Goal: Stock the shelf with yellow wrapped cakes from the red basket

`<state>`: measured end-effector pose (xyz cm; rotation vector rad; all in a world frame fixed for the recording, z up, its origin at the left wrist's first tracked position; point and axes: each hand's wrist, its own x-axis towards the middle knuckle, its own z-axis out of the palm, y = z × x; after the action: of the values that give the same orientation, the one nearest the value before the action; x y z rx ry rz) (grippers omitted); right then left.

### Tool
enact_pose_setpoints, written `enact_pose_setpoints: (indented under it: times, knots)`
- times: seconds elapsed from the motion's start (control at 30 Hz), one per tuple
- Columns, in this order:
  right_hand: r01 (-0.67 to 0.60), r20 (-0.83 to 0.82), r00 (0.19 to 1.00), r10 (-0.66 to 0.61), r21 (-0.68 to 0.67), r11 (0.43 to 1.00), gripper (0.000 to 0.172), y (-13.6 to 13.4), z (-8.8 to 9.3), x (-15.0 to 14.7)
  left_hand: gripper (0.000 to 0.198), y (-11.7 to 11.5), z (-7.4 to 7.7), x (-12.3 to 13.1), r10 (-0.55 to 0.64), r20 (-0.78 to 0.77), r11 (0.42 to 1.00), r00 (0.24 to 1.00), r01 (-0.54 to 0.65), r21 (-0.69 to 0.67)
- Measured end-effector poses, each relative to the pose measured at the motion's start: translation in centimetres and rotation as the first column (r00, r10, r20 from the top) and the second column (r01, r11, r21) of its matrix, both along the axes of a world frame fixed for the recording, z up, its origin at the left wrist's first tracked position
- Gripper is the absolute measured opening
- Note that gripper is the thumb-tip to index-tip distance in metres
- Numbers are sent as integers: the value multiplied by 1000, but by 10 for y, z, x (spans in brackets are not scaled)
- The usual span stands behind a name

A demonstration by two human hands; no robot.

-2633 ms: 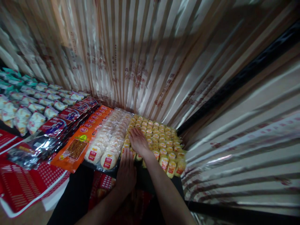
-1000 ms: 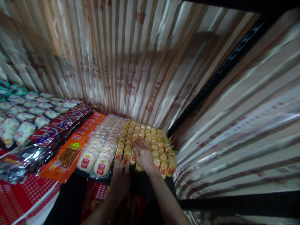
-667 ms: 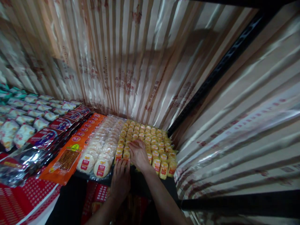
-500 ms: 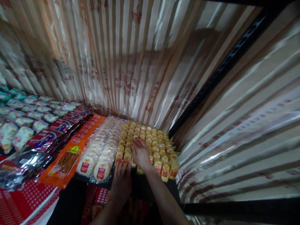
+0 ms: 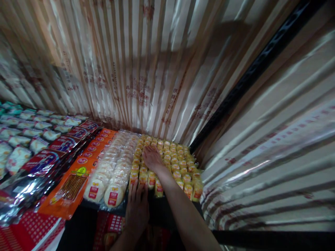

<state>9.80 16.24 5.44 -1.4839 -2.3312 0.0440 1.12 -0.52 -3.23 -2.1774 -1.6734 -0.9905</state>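
Rows of small yellow wrapped cakes lie on a black shelf. My right hand rests flat on top of the cakes towards the back, fingers stretched out, palm down. At the front edge of the rows my left hand has its fingertips against the nearest cakes, fingers extended and slightly apart. Neither hand appears to grip a cake. Left of the cakes lie packs of round white rice crackers in clear wrap with red labels.
Further left are orange snack packets, dark red and black packets and white packets. A red basket stands below at left. Printed corrugated sheeting hangs behind, and a black slotted post slants at the right.
My right hand has slid back and slightly left over the cakes, uncovering more of the front ones. My left hand stays at the front edge. The view has shifted slightly.
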Motion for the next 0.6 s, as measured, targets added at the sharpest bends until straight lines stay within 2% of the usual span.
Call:
enact_pose_setpoints:
  times: [0.13,0.2,0.3,0.37,0.47,0.53,0.6]
  knots:
    - [99,-187,979,-81,86,991,38,-16,13,14,46,-1,2,-1,-8,-7,1000,1000,8,-13]
    - [185,-381,917,-116,150,971,39,-37,19,21,46,-1,1,-2,-14,-12,1000,1000,14,-1]
    - [290,-590,792,-155,141,946,33,-81,18,31,45,-2,-1,-3,-20,-20,1000,1000,20,16]
    - [366,-647,736,-199,133,921,29,-111,8,36,43,-3,-1,-3,-6,-26,1000,1000,7,26]
    - [462,-651,695,-304,81,883,28,-148,-16,40,40,-4,-1,-4,6,-41,999,999,-5,43]
    - [459,-616,713,-335,49,887,29,-163,-34,40,40,-4,-1,-5,-8,-48,999,999,10,44]
    - [448,-540,764,-352,52,893,32,-172,-49,38,42,-4,-2,-7,-31,-47,999,998,33,40]
